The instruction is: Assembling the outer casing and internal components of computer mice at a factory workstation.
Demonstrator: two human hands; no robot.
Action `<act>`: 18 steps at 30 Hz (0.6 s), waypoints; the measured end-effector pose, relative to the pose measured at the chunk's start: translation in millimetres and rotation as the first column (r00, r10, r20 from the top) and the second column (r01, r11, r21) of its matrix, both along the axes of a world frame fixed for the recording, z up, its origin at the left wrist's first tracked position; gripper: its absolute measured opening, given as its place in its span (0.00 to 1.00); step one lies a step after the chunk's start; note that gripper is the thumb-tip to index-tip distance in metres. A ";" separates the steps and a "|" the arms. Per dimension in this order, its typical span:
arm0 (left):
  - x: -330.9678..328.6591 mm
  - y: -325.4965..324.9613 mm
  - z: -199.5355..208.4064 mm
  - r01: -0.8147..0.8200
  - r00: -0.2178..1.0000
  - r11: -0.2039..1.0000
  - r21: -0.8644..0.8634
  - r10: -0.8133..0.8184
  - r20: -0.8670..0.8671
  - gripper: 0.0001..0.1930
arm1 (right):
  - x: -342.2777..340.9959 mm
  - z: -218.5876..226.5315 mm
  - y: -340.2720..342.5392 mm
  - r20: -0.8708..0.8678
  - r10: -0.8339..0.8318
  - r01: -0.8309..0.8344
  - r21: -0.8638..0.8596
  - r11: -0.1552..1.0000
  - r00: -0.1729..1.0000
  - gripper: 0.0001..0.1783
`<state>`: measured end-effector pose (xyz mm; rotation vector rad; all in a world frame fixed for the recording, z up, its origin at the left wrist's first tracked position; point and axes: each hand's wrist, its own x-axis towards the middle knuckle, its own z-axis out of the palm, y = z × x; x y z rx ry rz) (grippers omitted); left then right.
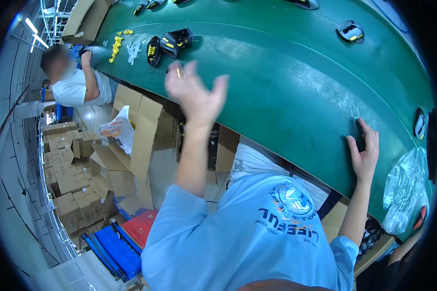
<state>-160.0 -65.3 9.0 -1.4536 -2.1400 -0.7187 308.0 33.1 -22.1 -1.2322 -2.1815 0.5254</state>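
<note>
My left hand (194, 92) is over the green table, a little blurred, thumb spread well away from the fingers. A small dark piece with a bright orange-yellow streak shows at its fingertips; whether the hand touches it is unclear. Just beyond sit black plastic housings with yellow parts: an upright-looking one (153, 51) and a pair (169, 44) side by side. To their left lie a heap of small yellow parts (115, 48) and a heap of small whitish parts (133, 51). My right hand (366, 153) is at the table's near right, fingers apart, holding nothing.
More black-and-yellow pieces (350, 31) are spaced along the far side. Clear plastic bags (405, 189) lie at the right end, beside another person's arm (405, 247). Open cartons (148, 138) stand below the near edge. A co-worker (75, 80) sits at the left.
</note>
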 end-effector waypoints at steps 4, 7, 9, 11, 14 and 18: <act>-89.9 -68.3 -45.8 -0.005 0.950 0.997 -0.083 0.031 0.312 0.23 | 9.5 11.8 -5.3 0.018 0.002 -0.003 0.052 0.999 1.000 0.29; -46.3 -52.7 3.9 -0.214 0.965 0.925 -0.313 0.249 0.076 0.15 | 3.2 11.0 -4.8 0.012 0.029 -0.029 -0.016 0.999 1.000 0.25; -61.8 -59.6 29.3 -0.060 0.980 0.948 -0.312 -0.003 -0.197 0.19 | 7.5 3.6 -4.7 -0.120 0.164 -0.159 0.050 0.986 0.979 0.22; -74.2 -42.6 19.7 0.207 0.978 0.971 -0.120 -0.207 0.010 0.15 | 21.8 21.7 -13.4 -0.072 0.227 -0.212 0.172 0.962 0.971 0.17; -37.3 28.9 22.4 0.541 0.770 0.839 -0.048 -0.471 0.430 0.10 | 84.7 46.6 -40.4 -0.031 -0.066 0.071 0.237 0.969 0.997 0.14; 75.6 109.2 53.8 0.823 0.553 0.416 -0.386 -0.429 0.715 0.04 | 190.6 56.3 -65.3 0.044 -0.592 0.558 0.284 0.780 0.805 0.12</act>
